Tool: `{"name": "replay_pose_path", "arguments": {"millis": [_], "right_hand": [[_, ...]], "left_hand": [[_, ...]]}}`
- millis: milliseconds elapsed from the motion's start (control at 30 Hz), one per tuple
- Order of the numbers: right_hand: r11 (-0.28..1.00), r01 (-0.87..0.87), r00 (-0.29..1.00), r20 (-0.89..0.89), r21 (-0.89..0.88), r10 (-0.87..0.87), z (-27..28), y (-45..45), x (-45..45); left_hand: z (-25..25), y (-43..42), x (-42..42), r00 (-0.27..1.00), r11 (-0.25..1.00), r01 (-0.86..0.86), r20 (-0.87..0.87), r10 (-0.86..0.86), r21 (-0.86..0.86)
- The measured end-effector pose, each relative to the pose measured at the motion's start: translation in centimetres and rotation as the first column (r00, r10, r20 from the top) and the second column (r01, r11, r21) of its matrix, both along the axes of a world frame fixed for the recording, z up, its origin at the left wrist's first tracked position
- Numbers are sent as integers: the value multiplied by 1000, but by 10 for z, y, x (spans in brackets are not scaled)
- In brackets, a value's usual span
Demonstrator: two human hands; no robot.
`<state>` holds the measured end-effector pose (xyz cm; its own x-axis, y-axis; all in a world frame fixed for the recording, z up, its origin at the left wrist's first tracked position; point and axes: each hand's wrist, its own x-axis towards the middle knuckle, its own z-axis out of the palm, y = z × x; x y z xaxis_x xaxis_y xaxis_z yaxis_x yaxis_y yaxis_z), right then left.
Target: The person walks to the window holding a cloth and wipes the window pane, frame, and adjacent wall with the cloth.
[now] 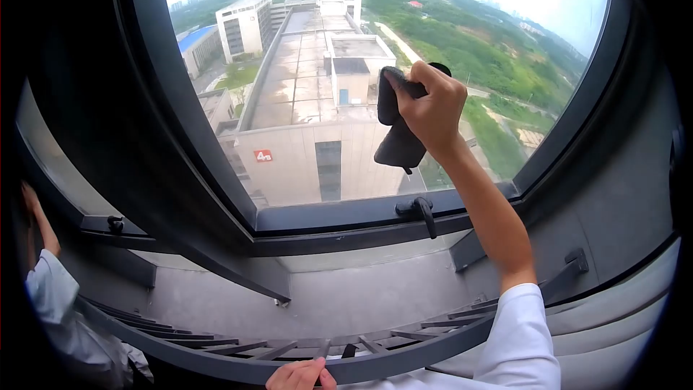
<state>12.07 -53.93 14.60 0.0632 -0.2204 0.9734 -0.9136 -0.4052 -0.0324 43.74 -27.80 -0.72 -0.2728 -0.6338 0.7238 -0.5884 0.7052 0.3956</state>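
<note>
My right hand [436, 107] is raised in front of the window pane [289, 79], its fingers closed round a dark grey cloth [401, 146]. The cloth is bunched in the grip, with a loose flap hanging below it. Whether it presses on the glass I cannot tell for sure. Lower down, at the bottom edge of the view, my left hand [299, 374] grips the dark metal railing [404, 362]; only part of that hand shows. Beneath the pane, a black window handle [419, 211] points downward on the dark frame [317, 222].
At the far left another person's arm [48, 231] reaches up beside a second window pane [54, 152]. A grey ledge [361, 292] lies between the railing and the window. Pale curtain-like folds [613, 332] are at the lower right. Buildings and greenery show outside.
</note>
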Motion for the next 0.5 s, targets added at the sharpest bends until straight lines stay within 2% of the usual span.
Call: {"name": "replay_pose_path", "arguments": {"millis": [33, 100, 167, 233, 300, 367, 433, 500], "right_hand": [[999, -2, 1000, -22, -34, 2, -9, -3, 10], [995, -66, 954, -289, 76, 85, -43, -7, 26], [991, -27, 937, -342, 132, 71, -48, -10, 22], [996, -85, 932, -350, 26, 88, -21, -15, 15], [989, -6, 984, -175, -149, -20, 28, -18, 15], [952, -53, 995, -98, -300, 25, 45, -34, 24], [935, -133, 971, -230, -329, 57, 21, -42, 38], [972, -163, 914, -396, -168, 85, -25, -44, 50]], "left_hand": [[0, 0, 1, 1000, 1000, 16, 1, -16, -3], [1, -1, -1, 1000, 1000, 29, 0, -29, -9], [3, 1, 1, 999, 999, 39, -23, -38, 8], [1, -3, 3, 998, 998, 59, -22, -59, -4], [0, -4, 4, 997, 997, 71, -21, -71, 7], [3, -7, 4, 997, 996, 80, 5, -80, -50], [2, -9, 3, 997, 996, 75, -20, -76, -52], [3, -8, 4, 995, 993, 93, -18, -94, -77]]}}
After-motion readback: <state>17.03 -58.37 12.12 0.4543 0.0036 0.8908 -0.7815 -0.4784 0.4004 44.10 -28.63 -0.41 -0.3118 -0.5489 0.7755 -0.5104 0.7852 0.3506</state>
